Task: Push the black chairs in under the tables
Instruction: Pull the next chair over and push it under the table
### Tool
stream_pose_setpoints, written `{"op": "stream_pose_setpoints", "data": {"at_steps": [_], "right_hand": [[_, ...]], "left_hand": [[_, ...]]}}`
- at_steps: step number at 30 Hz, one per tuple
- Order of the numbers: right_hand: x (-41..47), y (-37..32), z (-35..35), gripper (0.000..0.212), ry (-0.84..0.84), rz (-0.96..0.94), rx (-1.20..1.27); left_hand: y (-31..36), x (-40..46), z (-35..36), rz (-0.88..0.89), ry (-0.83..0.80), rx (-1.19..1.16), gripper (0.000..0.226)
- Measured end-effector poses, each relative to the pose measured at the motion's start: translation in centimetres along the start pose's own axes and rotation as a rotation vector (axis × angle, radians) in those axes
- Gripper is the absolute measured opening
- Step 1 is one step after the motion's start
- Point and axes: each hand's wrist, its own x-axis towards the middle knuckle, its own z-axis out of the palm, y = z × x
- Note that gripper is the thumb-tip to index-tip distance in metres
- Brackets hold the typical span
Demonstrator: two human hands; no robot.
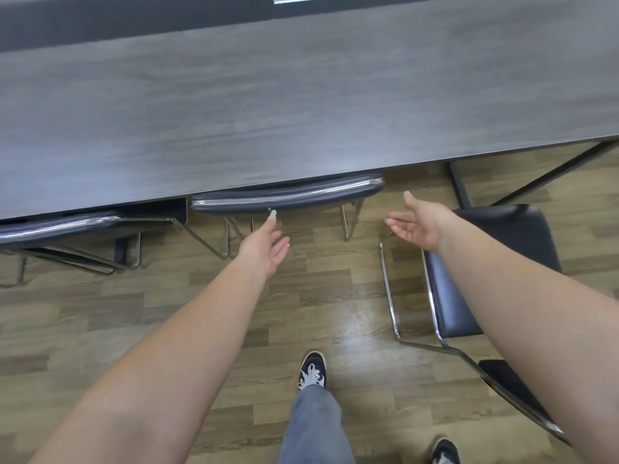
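A long grey wood-grain table (301, 105) spans the view. A black chair (288, 195) sits tucked under its near edge, only the backrest top showing. My left hand (266, 244) is open, its thumb tip at that backrest's lower edge. My right hand (415, 222) is open, palm turned left, just right of that chair and holding nothing. A second black chair (67, 226) is tucked under at the left. A third black chair (495, 262) with a chrome frame stands out from the table at the right, under my right forearm.
The floor (167, 313) is brown wood planks. Black table legs (460, 189) angle down at the right end of the table. My shoes (313, 370) and a jeans leg are at the bottom centre.
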Motion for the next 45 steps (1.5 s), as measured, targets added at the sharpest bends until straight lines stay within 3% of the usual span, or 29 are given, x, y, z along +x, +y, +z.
{"op": "stream_pose_setpoints", "data": {"at_steps": [5, 8, 12, 15, 21, 28, 33, 36, 40, 45], "right_hand": [[-3.0, 0.6, -9.9, 0.048, 0.06, -0.038, 0.009], [-5.3, 1.6, -16.9, 0.047, 0.094, -0.046, 0.031], [-8.4, 4.9, -26.5, 0.046, 0.098, -0.03, 0.02], [-10.0, 7.9, -32.4, 0.034, 0.077, 0.017, 0.008], [-13.7, 11.2, -43.6, 0.037, 0.047, 0.056, 0.008], [-16.9, 12.1, -51.6, 0.048, 0.032, 0.029, 0.044], [-17.6, 13.1, -56.6, 0.028, 0.119, 0.061, 0.023], [-16.6, 13.9, -59.5, 0.028, 0.22, 0.092, -0.057], [-15.6, 15.1, -61.0, 0.028, 0.204, 0.13, -0.163], [-13.7, 15.3, -60.3, 0.029, 0.176, 0.105, -0.134]], "left_hand": [[-6.7, -4.2, 5.2, -0.021, -0.061, 0.074, 0.046], [-11.5, -6.7, 8.1, -0.018, -0.091, 0.114, 0.054], [-21.0, -11.1, 11.8, 0.01, -0.091, 0.194, 0.067], [-28.3, -14.2, 13.4, -0.023, -0.094, 0.219, 0.059], [-40.5, -20.3, 16.7, -0.054, -0.047, 0.197, 0.053], [-46.3, -24.7, 19.3, -0.037, 0.028, 0.192, 0.059], [-48.2, -25.2, 20.6, -0.069, 0.051, 0.157, 0.053], [-49.3, -24.9, 21.4, -0.099, 0.056, 0.135, 0.038], [-50.4, -24.2, 22.2, -0.095, 0.047, 0.085, 0.044], [-50.6, -23.9, 22.7, -0.024, 0.04, -0.031, 0.032]]}}
